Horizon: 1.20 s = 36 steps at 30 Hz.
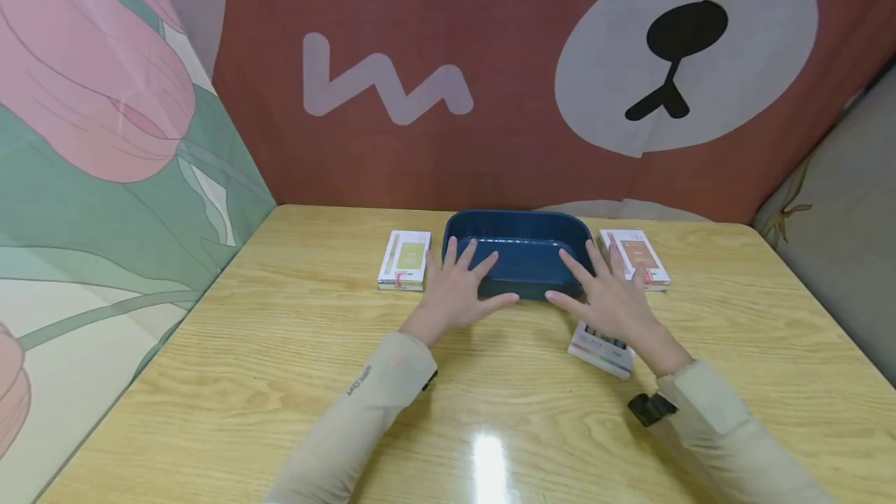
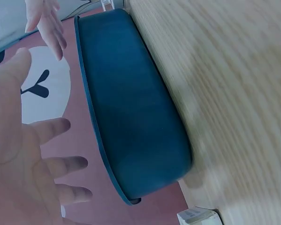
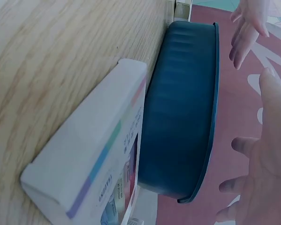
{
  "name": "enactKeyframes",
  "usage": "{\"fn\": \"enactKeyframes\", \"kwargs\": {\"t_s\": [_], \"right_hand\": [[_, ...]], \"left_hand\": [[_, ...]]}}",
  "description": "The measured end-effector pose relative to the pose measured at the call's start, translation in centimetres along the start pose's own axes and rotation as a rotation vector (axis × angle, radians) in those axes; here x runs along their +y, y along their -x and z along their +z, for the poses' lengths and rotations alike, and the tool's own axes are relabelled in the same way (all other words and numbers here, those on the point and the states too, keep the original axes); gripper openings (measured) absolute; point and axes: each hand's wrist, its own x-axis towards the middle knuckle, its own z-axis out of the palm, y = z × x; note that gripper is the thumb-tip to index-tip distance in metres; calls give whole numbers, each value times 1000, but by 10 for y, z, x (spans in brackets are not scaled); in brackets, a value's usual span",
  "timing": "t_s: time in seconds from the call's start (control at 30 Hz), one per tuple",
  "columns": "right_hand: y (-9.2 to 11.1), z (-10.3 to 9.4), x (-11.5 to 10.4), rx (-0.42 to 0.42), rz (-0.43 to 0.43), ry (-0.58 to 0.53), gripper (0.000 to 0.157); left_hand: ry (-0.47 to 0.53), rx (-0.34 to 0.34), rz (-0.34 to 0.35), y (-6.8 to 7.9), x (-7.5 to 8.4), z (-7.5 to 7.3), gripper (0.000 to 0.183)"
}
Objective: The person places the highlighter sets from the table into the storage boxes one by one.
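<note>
A dark blue rectangular tray (image 1: 518, 288) with raised walls stands near the back of the table. Over its front left part my left hand (image 1: 453, 290) is spread, fingers apart and holding nothing. My right hand (image 1: 610, 298) spreads the same way over the front right corner, also holding nothing. Partly beneath the right hand lies a white box with a window (image 1: 602, 352); small coloured tubes (image 3: 120, 192) show through it in the right wrist view. Both wrist views show the tray's outer wall (image 2: 131, 103) below the spread fingers.
Left of the tray lies a white box with a yellow-green panel (image 1: 409, 257). A white box with an orange panel (image 1: 647, 257) lies to its right, partly behind the right fingers. The wooden table (image 1: 280, 379) meets a printed backdrop (image 1: 420, 162) at the back.
</note>
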Motion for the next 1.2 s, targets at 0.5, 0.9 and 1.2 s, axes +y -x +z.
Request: {"fn": "enactKeyframes", "kwargs": {"t_s": [0.5, 0.9, 1.2], "right_hand": [[-7, 0, 19, -7, -31, -79, 74], [-13, 7, 38, 170, -57, -281, 53], [-16, 14, 53, 242, -47, -334, 46]], "left_hand": [[109, 64, -2, 4, -10, -2, 76], [157, 174, -11, 6, -16, -1, 59], [208, 271, 1, 10, -22, -2, 56]]}}
